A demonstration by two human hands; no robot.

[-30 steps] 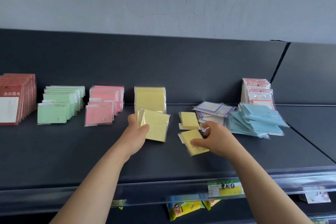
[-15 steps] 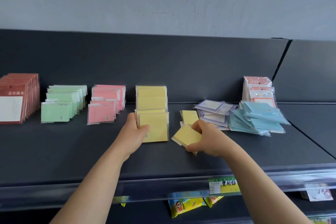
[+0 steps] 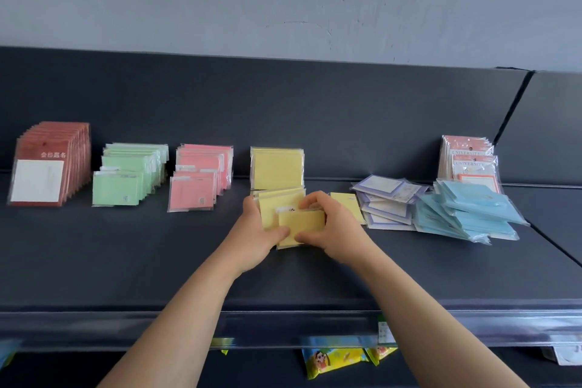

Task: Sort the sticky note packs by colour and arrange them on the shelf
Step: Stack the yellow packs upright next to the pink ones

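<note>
Where the two hands meet at the middle of the dark shelf (image 3: 157, 264), a small yellow pack (image 3: 304, 224) is held upright between them, its lower edge at the shelf surface. The right hand (image 3: 333, 227) grips it with fingers curled over the top edge and the thumb under the lower edge. The left hand (image 3: 256, 231) has its thumb pressed on the pack's lower left corner; its fingers are hidden behind the leaning yellow packs (image 3: 271, 203) directly behind, so their hold cannot be confirmed. These leaning packs stand in front of an upright yellow row (image 3: 277, 167) against the back panel. One further yellow pack (image 3: 346, 200) lies flat just right of the right hand, touching the purple-bordered packs (image 3: 387, 198), which lie in a loose heap. A blue heap (image 3: 469, 214) overlaps beside it, with white-and-orange packs (image 3: 467, 161) upright behind. To the left stand, in order, a pink row (image 3: 198, 183), a green row (image 3: 126, 176) and red-brown packs (image 3: 50, 164), each separate and upright. A clear price rail (image 3: 252, 323) runs along the front edge; yellow snack packets (image 3: 330, 362) hang below.
</note>
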